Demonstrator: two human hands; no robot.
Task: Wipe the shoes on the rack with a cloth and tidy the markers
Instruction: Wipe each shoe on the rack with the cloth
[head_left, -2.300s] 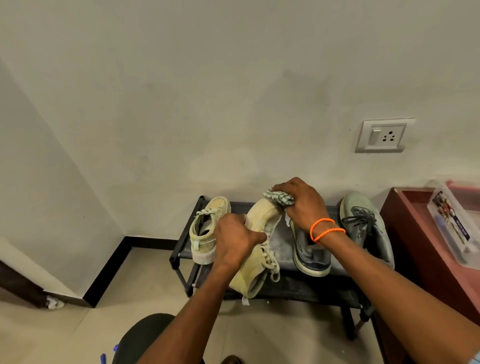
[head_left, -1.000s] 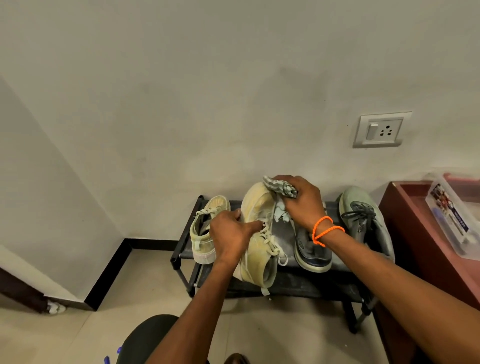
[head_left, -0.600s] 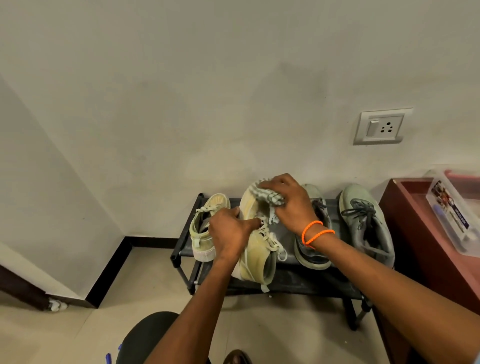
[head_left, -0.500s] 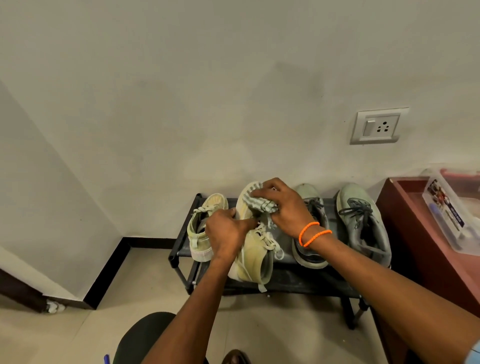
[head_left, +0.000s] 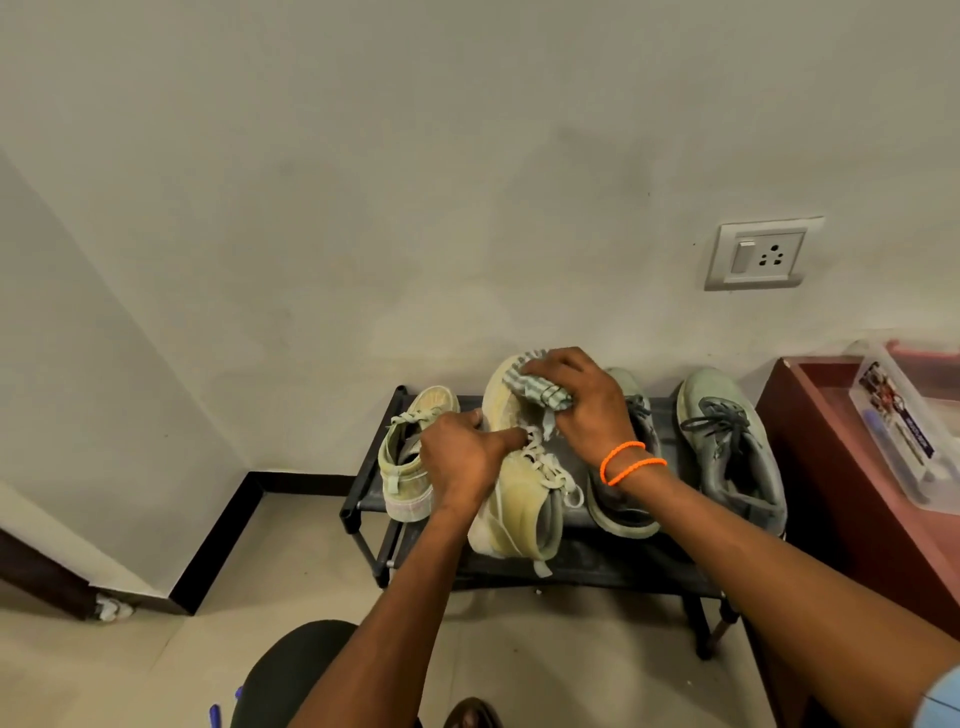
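Left hand (head_left: 460, 457) gripping the side of a yellow sneaker (head_left: 519, 499) tilted up on the black shoe rack (head_left: 613, 566), right hand (head_left: 582, 410) curled round a striped cloth (head_left: 540, 387) – pressed on the sneaker's toe, matching sneaker (head_left: 410, 457) just left, two grey shoes (head_left: 732, 447) to the right – markers in a clear box (head_left: 904, 431) on the red table (head_left: 831, 467)

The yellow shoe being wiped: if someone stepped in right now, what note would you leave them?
Left hand grips the yellow shoe, tilted on the rack.
Right hand presses the striped cloth on its toe.
Its mate stands to the left, two grey shoes to the right.
Done: cannot tell which shoes are finished.
Left: finish wiping; tidy the markers, blue ones on the floor.
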